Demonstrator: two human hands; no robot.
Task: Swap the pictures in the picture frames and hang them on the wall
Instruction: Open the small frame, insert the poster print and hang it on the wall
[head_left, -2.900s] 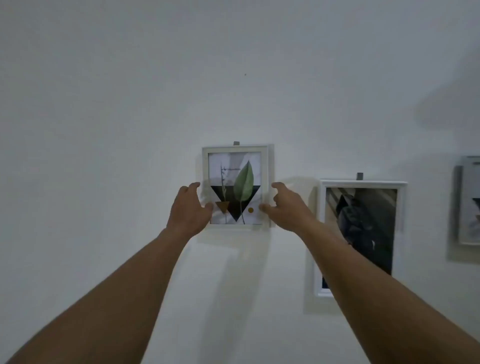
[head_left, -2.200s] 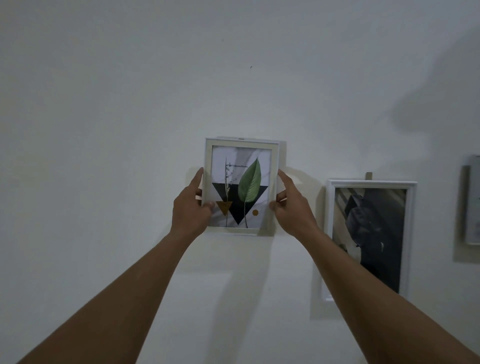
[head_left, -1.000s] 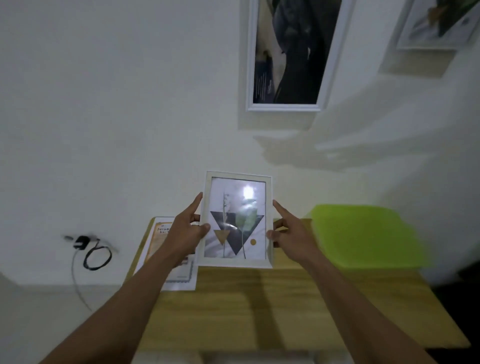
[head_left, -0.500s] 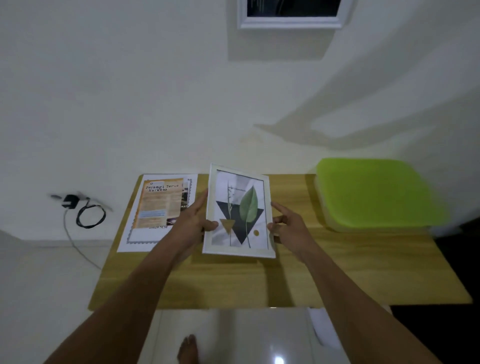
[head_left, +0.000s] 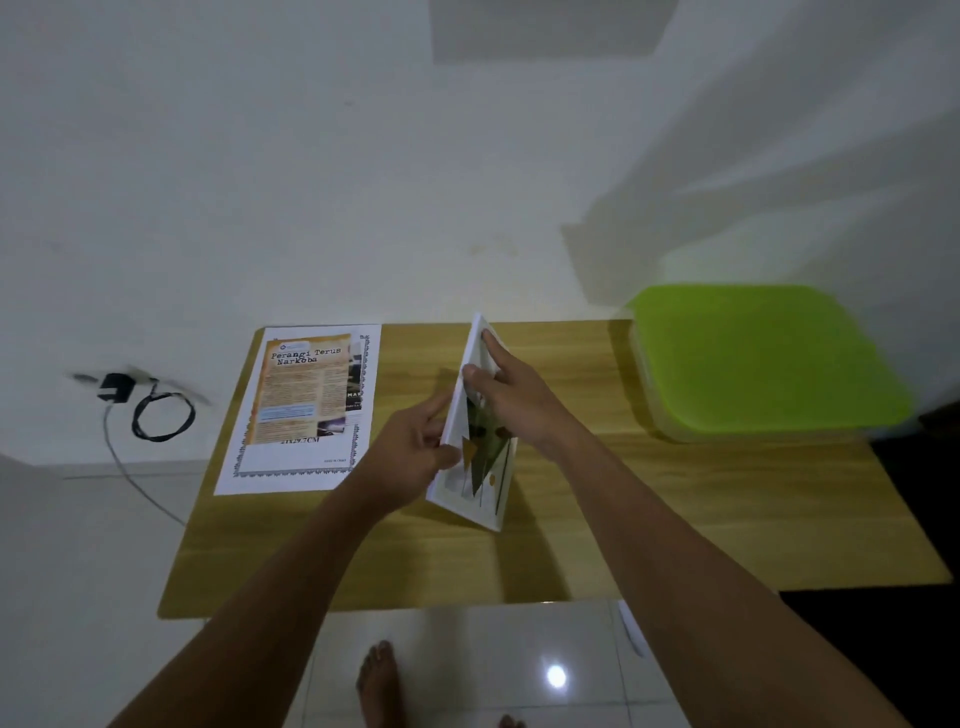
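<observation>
The white-bordered picture frame with the leaf print (head_left: 475, 480) stands tilted on its long edge above the middle of the light wooden table (head_left: 675, 519). The left hand (head_left: 415, 457) pinches its near side, and the right hand (head_left: 514, 400) clasps its face. A printed orange poster sheet (head_left: 306, 405) lies to the left, and a lime-green lidded plastic box (head_left: 763, 358) sits to the right.

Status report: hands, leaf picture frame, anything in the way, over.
Hands: left hand and right hand hold the leaf picture frame. It tilts over the wooden table. Nearby: poster left, green-lidded box right, neither beneath it.
</observation>
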